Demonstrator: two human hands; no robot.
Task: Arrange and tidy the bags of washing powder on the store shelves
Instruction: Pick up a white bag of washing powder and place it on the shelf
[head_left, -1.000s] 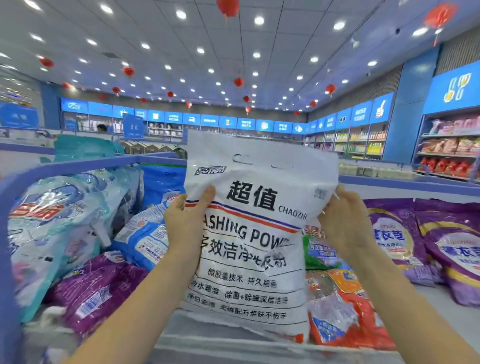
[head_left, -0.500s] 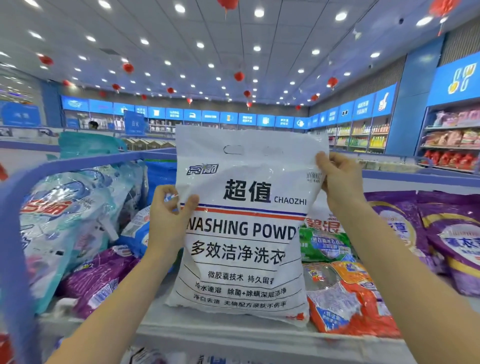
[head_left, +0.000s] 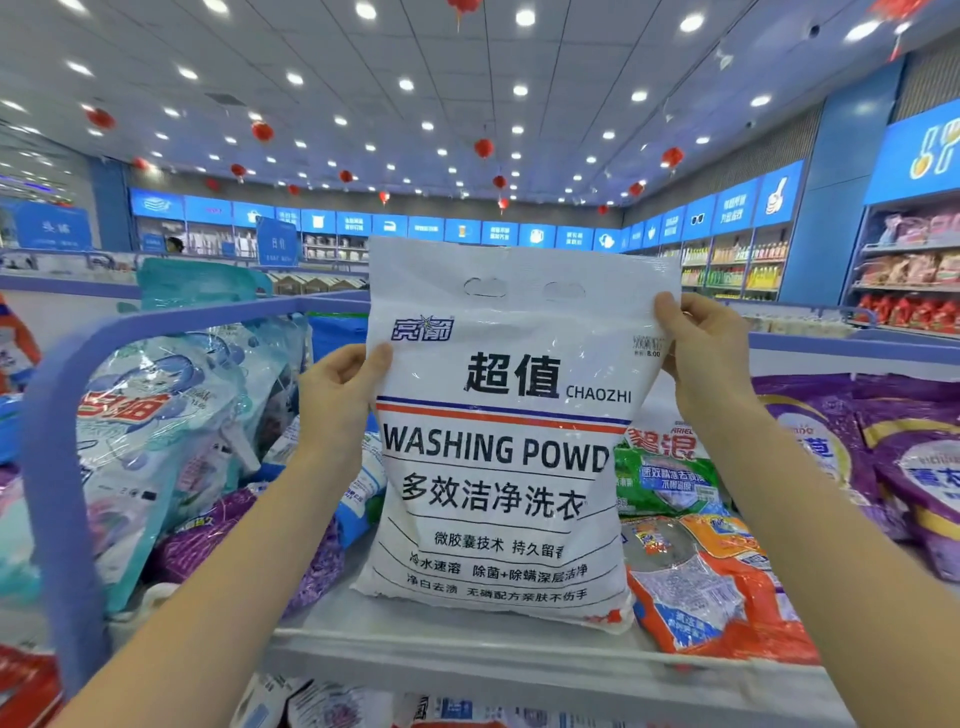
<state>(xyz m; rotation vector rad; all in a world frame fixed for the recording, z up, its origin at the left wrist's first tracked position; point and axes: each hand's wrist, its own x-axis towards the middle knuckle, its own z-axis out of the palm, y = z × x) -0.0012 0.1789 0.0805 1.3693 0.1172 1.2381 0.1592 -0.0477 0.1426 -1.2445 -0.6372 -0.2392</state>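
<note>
Holding white washing powder bag (head_left: 504, 441) upright between hands: gripped at left edge by left hand (head_left: 337, 400), pinched at upper right edge by right hand (head_left: 701, 358), bottom on shelf (head_left: 441, 642) below both.

washing powder bag (head_left: 509, 441) upright on shelf (head_left: 467, 647), between bags

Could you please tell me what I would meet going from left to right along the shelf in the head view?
Pale blue bag → left hand → white washing powder bag → right hand → purple bag.
</note>
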